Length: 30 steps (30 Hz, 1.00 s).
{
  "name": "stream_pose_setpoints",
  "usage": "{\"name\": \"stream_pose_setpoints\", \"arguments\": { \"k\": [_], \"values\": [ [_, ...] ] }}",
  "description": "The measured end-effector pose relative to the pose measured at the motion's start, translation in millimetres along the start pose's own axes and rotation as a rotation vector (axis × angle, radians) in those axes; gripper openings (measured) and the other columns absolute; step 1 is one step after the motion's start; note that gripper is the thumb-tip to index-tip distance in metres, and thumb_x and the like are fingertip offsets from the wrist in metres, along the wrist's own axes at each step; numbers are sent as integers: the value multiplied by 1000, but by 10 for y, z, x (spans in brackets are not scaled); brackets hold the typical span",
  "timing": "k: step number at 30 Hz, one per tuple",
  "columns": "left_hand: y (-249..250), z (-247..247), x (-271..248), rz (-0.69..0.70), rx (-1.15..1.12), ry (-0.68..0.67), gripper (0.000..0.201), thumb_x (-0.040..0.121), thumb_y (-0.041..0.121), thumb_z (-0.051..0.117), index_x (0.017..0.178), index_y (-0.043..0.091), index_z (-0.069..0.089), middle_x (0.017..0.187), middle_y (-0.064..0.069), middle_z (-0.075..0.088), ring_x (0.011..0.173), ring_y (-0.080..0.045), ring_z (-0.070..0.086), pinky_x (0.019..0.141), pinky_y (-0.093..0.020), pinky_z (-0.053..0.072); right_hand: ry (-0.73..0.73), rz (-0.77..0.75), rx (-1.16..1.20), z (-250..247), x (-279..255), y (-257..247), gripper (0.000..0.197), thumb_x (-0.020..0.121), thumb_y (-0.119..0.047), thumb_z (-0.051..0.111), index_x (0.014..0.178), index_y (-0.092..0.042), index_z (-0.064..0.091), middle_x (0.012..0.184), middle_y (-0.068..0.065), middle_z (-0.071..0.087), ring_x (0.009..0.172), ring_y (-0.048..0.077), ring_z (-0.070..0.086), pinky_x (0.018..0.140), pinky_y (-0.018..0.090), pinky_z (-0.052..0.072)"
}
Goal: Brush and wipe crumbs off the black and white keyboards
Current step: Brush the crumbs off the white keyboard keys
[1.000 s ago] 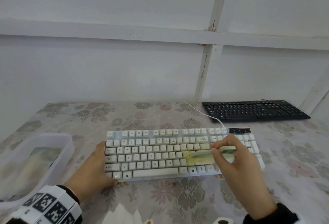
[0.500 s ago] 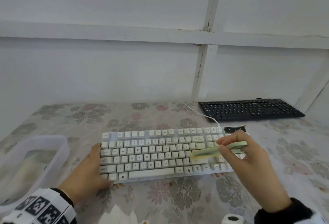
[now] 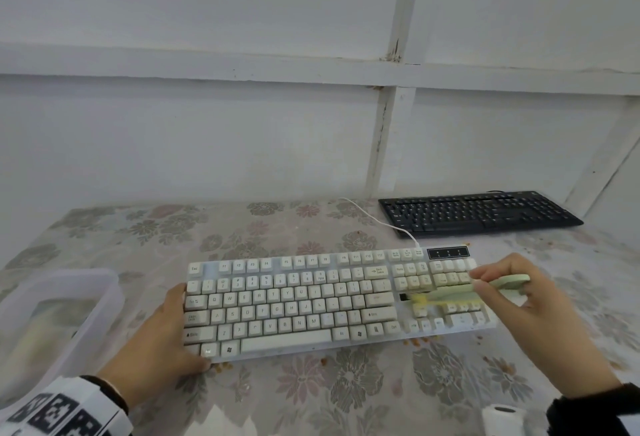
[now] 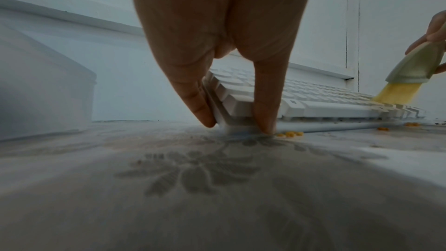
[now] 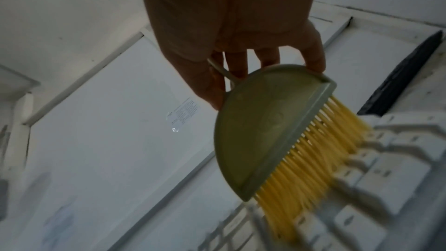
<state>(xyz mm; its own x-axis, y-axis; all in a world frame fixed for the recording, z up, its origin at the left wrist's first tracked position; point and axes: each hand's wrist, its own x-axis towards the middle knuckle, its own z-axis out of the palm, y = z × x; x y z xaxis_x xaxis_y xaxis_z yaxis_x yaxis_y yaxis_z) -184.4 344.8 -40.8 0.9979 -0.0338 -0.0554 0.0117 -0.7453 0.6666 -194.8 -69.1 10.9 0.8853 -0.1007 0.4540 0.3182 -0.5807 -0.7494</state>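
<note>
At the right end of the white keyboard (image 3: 332,304), the right hand (image 3: 540,318) pinches a small brush (image 3: 464,293) by its pale green, half-round back, fingers and thumb curled round the rim. In the right wrist view the fingertips (image 5: 313,60) sit on the curved top edge of that green back (image 5: 263,127), and the yellow bristles (image 5: 311,169) point down and splay against the keycaps. From the head view the bristle tuft lies just left of the number pad, over the cluster above the arrow keys, with the brush body stretched sideways toward the hand.

The left hand (image 3: 156,342) holds the opposite end of the white keyboard: its fingers run along the left edge and the thumb comes round the near left corner. The left wrist view shows a finger (image 4: 193,91) against the side edge and the thumb (image 4: 265,102) against the front edge, both tips down on the tablecloth (image 3: 311,397), bracketing the corner between them.

Small orange-yellow crumbs (image 4: 289,134) lie on the floral cloth just beside the thumb, and more crumbs (image 3: 420,342) sit along the keyboard's near edge toward the right. A white cable (image 3: 377,217) runs from the keyboard's far edge toward the wall.

The black keyboard (image 3: 478,212) lies flat at the far right of the table, near the wall and well apart from both hands. A translucent plastic container (image 3: 69,318) stands at the left, near the left wrist. A white roll (image 3: 502,416) shows at the bottom edge by the right sleeve.
</note>
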Motion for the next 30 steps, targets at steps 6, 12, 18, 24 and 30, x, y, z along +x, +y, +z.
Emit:
{"name": "stream_pose_setpoints", "arguments": {
  "k": [6, 12, 18, 24, 30],
  "values": [
    [26, 7, -7, -16, -21, 5, 87, 58, 12, 80, 121, 31, 24, 110, 11, 53, 94, -7, 58, 72, -23, 51, 24, -30, 27, -68, 0, 15, 28, 83, -4, 66, 75, -30, 60, 90, -12, 68, 85, 7, 62, 70, 23, 45],
    [39, 4, -5, -19, -18, 10, 86, 59, 10, 80, 120, 33, 23, 110, 14, 52, 94, -3, 56, 67, -16, 46, 56, 43, 33, -301, 113, 264, 21, 83, -6, 66, 75, -24, 59, 91, -10, 69, 85, 4, 62, 69, 5, 44],
    [21, 6, 6, -25, -9, 5, 87, 58, 11, 80, 119, 33, 23, 111, 12, 53, 96, -4, 56, 72, -19, 47, 54, 109, 173, -402, 118, 252, 18, 74, -31, 70, 73, -16, 61, 90, -1, 70, 83, 9, 63, 71, 12, 48],
    [-10, -6, 6, -26, -5, -14, 87, 56, 16, 80, 122, 30, 26, 114, 12, 54, 98, -6, 57, 79, -25, 51, 159, 157, -61, -533, 97, 332, 16, 85, -20, 67, 76, -32, 61, 90, -13, 68, 81, 15, 59, 60, 13, 44],
    [-2, -2, 18, -5, 18, -17, 91, 57, 18, 81, 130, 26, 26, 117, 15, 47, 102, -3, 53, 82, -21, 48, 179, 84, 65, -384, -18, -149, 37, 69, -66, 67, 79, -31, 63, 88, -10, 69, 78, 7, 62, 67, 23, 49]
  ]
}}
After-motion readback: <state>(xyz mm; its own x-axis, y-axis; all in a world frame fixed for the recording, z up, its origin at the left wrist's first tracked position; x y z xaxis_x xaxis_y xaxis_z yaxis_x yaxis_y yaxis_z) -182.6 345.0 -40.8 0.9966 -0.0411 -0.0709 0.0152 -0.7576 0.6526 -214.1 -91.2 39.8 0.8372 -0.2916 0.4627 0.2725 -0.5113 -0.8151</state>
